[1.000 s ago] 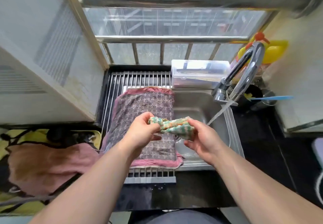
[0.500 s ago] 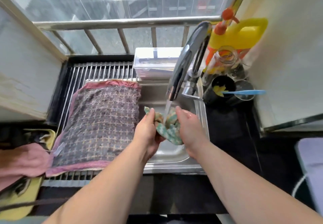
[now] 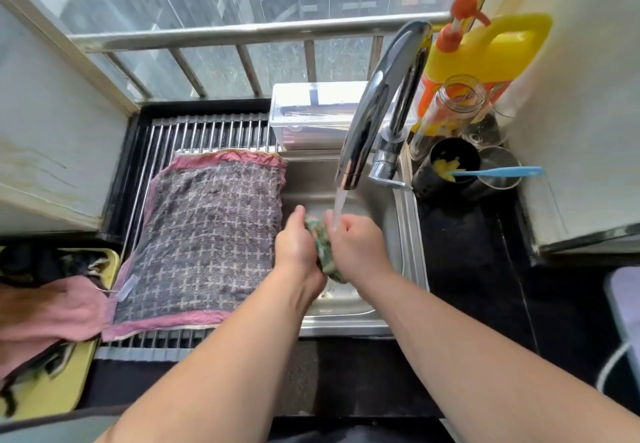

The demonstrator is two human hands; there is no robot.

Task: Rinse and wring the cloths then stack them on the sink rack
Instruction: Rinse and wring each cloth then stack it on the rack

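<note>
Both hands, left hand (image 3: 297,245) and right hand (image 3: 356,247), have carried the green checked cloth (image 3: 320,247) under the curved chrome tap (image 3: 377,107), fingers clamped on it over the steel sink (image 3: 410,235), evidently for rinsing.

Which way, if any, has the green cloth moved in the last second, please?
Yes: the green cloth went rightward, from by the grey towel to under the faucet stream.
</note>
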